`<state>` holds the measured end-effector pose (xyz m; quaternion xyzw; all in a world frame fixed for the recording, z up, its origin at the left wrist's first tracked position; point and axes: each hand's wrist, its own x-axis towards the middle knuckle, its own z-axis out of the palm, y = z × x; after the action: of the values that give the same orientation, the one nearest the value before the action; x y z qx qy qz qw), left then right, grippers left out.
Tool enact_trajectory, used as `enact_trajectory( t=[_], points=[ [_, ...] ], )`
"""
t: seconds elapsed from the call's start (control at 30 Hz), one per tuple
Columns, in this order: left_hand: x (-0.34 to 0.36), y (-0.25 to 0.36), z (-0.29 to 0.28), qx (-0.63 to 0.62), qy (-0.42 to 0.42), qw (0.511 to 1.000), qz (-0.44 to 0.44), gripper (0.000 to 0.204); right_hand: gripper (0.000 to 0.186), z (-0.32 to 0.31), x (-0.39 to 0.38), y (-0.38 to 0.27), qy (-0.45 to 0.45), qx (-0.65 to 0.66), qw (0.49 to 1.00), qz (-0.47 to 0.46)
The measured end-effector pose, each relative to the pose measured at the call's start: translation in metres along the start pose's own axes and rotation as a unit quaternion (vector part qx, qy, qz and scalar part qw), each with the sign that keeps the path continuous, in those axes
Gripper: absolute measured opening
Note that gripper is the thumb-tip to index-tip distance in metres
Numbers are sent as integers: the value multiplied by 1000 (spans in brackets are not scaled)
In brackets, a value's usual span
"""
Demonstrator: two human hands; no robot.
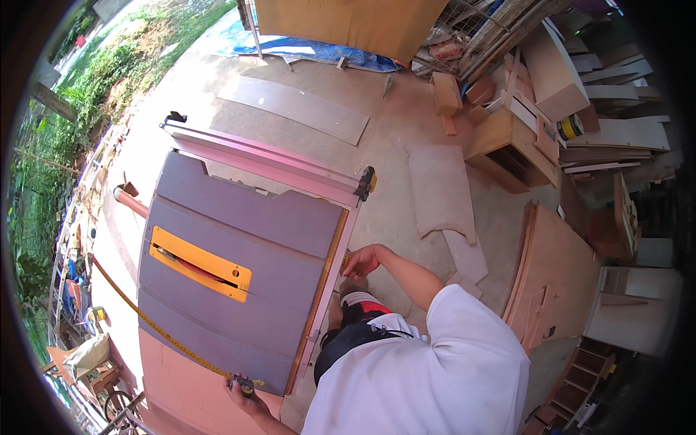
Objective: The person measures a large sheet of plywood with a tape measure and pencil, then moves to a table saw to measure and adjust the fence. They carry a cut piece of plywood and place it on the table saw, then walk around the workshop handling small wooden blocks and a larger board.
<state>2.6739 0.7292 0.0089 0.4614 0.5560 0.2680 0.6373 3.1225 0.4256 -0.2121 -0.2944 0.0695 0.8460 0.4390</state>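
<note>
My left hand (250,403) is closed round a tape measure (245,386) at the near corner of a table saw (232,210). From its case the yellow tape blade (156,330) runs out in a curve across the grey saw top and past its left edge. My right hand (365,262) is beside the saw's front rail (317,308), fingers bent together; what they grip, if anything, cannot be made out. A yellow insert plate (238,283) surrounds the saw blade (199,270) in the top. The long rip fence (268,161) lies across the far side.
A pinkish panel (181,373) adjoins the saw's near side. Boards lie on the floor beyond the fence (297,109) and to the right (442,188). Wooden boxes (511,156) and offcuts are piled at the far right. A large board (554,275) lies behind me.
</note>
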Motion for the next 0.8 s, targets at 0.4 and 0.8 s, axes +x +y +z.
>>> enact_trajectory(
  t=[0.4,0.8],
  points=[
    [3,-7,27,-28,-24,999,11,44,13,23,-5,-7,166,-168,971,-26],
    [2,3,27,-42,-3,998,35,45,60,100,1,14,606,-428,648,-172]
  ],
)
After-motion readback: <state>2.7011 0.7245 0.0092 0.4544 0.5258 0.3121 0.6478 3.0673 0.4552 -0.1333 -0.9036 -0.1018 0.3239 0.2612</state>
